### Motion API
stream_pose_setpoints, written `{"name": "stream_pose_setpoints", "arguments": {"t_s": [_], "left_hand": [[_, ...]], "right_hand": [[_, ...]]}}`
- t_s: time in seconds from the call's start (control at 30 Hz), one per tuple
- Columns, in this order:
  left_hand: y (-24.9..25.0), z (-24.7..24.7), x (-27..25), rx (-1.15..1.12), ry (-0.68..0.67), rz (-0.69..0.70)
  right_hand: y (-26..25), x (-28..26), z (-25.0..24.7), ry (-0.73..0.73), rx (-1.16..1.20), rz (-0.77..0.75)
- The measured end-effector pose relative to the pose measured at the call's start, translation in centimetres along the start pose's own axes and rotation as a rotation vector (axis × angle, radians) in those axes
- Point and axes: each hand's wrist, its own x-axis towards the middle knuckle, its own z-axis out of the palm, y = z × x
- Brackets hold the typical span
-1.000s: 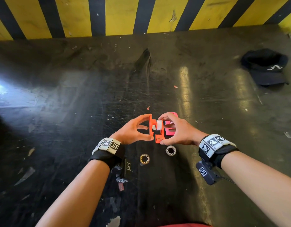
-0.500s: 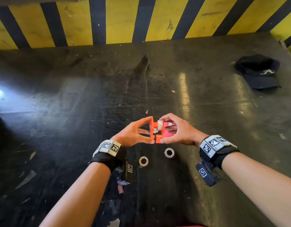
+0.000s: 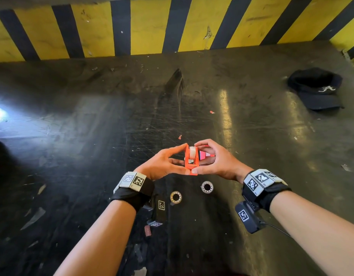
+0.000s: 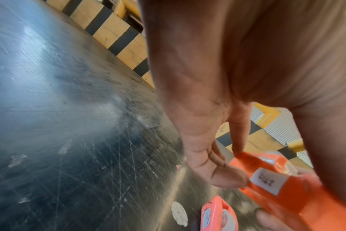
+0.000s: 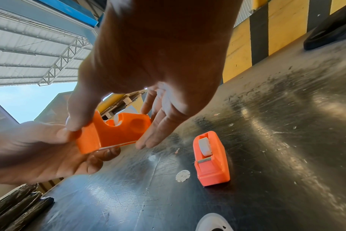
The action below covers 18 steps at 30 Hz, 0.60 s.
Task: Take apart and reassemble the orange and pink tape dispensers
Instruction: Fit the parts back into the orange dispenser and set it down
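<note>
Both hands hold the orange tape dispenser (image 3: 191,159) just above the black table (image 3: 92,136), with a white tape roll (image 3: 192,153) seated in it. My left hand (image 3: 179,159) pinches its left side between thumb and index finger. My right hand (image 3: 198,158) grips the right side, thumb at the near end and index on top. The left wrist view shows a white label on the orange dispenser (image 4: 277,181). The pink dispenser (image 3: 207,154) (image 5: 210,157) stands on the table behind my right hand, also loaded with tape.
Two loose tape rolls (image 3: 175,196) (image 3: 207,186) lie on the table near my wrists. A black cap (image 3: 315,90) sits at the far right. A yellow and black striped barrier (image 3: 152,26) closes the back edge. A round white sticker (image 5: 183,175) lies by the pink dispenser.
Both hands keep their hold on the orange dispenser and have drawn a little closer together. My right fingers now hide more of the pink dispenser.
</note>
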Motion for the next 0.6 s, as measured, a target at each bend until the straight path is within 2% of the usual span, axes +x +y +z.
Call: {"name": "stream_pose_setpoints", "arguments": {"t_s": [0.13, 0.23, 0.33, 0.6], "left_hand": [[0.7, 0.2, -0.2, 0.007, 0.054, 0.066], [1.0, 0.4, -0.3, 0.031, 0.214, 0.159], [1.1, 0.6, 0.1, 0.158, 0.346, 0.223], [1.3, 1.0, 0.8, 0.338, 0.381, 0.232]], "right_hand": [[0.0, 0.0, -0.2, 0.005, -0.017, -0.002], [-0.1, -0.2, -0.4, 0.018, -0.029, -0.010], [-0.2, -0.3, 0.0, 0.003, -0.078, -0.010], [-0.5, -0.9, 0.7, -0.021, -0.037, -0.012]]}}
